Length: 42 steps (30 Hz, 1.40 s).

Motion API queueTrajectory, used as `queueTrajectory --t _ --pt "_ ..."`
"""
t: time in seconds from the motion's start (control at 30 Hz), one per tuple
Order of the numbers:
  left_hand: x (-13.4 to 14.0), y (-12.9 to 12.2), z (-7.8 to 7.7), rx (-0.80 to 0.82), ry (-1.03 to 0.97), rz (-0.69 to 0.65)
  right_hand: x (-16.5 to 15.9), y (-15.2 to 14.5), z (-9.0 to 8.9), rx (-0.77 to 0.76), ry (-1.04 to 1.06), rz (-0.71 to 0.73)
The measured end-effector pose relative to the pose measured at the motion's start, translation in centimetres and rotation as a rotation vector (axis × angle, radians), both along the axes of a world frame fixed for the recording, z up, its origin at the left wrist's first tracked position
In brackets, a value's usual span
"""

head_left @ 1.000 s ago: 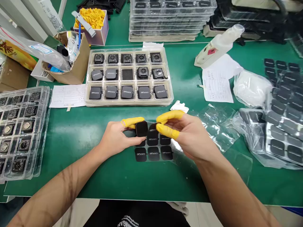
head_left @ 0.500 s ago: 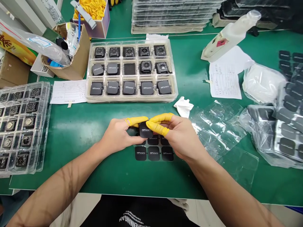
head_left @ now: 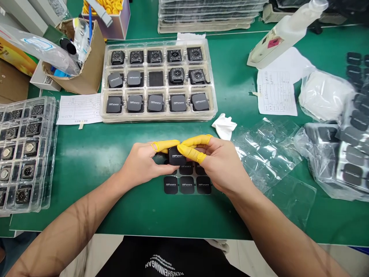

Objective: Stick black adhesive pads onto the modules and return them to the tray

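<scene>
A smartwatch body [head_left: 174, 157], its face covered by a black film lettered HiFuture, is held up just above the table. My left hand [head_left: 144, 161] grips it from the left, the index finger in a yellow finger cot along the top and the bare thumb below. From the right, my right hand [head_left: 223, 163] has its yellow-covered thumb and fingers pinched at the watch's upper right corner. Those fingertips hide that corner, so whether they hold the film's edge or the watch itself is unclear. Under both hands lies a sheet of black HiFuture films [head_left: 187, 185].
Beyond my hands sits a clear tray [head_left: 158, 118] of watches, several with HiFuture films and one compartment with only a dark pad. More watch trays [head_left: 43, 204] stand at left. Crumpled tissue [head_left: 224, 126], plastic film [head_left: 268, 154] and a white bottle [head_left: 276, 44] are at right.
Both hands keep the same hold on the watch, with only a slight shift of the fingers. The whole view has moved a little, so the tray appears higher.
</scene>
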<state>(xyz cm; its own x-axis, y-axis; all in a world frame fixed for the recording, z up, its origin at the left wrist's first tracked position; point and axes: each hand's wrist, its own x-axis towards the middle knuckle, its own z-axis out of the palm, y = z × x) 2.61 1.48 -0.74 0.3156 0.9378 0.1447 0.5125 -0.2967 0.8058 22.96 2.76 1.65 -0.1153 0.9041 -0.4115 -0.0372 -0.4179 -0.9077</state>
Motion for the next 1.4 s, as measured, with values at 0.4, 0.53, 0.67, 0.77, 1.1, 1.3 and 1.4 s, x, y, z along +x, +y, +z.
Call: queueTrajectory --t 0.4,0.53,0.67,0.77,1.1,1.3,1.4 --pt "-0.1 0.1 -0.6 0.065 -0.001 -0.016 0.0 -0.4 -0.3 0.026 -0.071 0.005" --pt "-0.1 0.1 -0.5 0.075 -0.016 -0.013 0.2 -0.5 0.1 0.019 -0.154 0.031" --pt "-0.1 0.1 -0.4 0.074 -0.051 -0.008 0.2 -0.5 0.2 0.006 -0.159 0.137" --pt "0.0 0.2 -0.2 0.068 -0.065 -0.003 -0.2 -0.5 -0.4 0.006 -0.123 0.192" --pt "-0.1 0.3 0.0 0.000 -0.099 -0.023 -0.9 -1.2 -1.2 0.101 -0.210 0.161" --pt "0.0 0.0 -0.3 -0.130 -0.171 0.010 -0.6 2.4 0.9 0.218 -0.274 0.125" --pt "0.0 -0.1 -0.6 -0.144 -0.216 0.039 -2.7 9.0 2.1 0.414 -0.371 0.018"
